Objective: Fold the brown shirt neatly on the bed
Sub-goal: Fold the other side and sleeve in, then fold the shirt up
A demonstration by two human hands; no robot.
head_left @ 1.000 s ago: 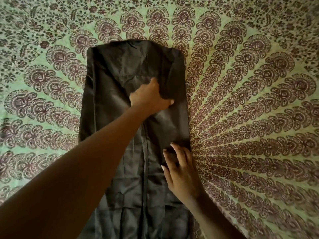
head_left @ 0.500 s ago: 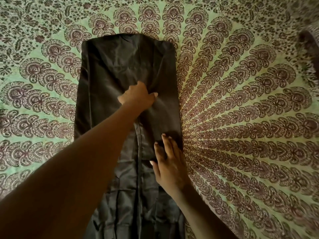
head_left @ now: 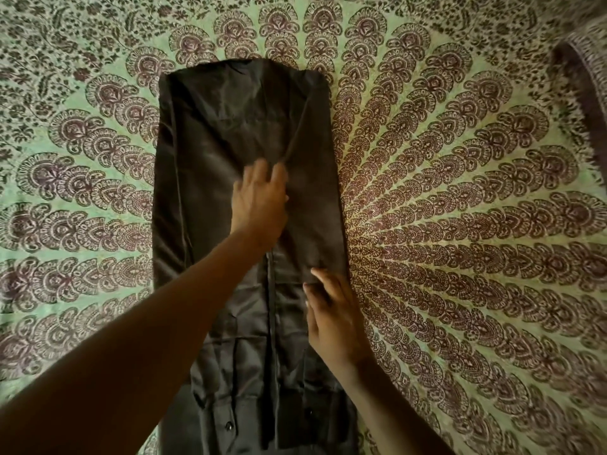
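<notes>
Lying long and narrow on the bed [head_left: 460, 192] is the shirt [head_left: 210, 165], its sides already folded in. Left hand [head_left: 259, 205] rests flat on the shirt's middle, fingers loose, holding nothing. Right hand [head_left: 331, 316] presses flat on the shirt's right edge, nearer the person. I think folding it end to end is left. A green, flowery sheet covers the bed.

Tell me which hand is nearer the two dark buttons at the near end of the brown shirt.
Right. The right hand lies flat on the brown shirt just beyond the buttons; the left hand presses the cloth farther up, mid-shirt.
</notes>
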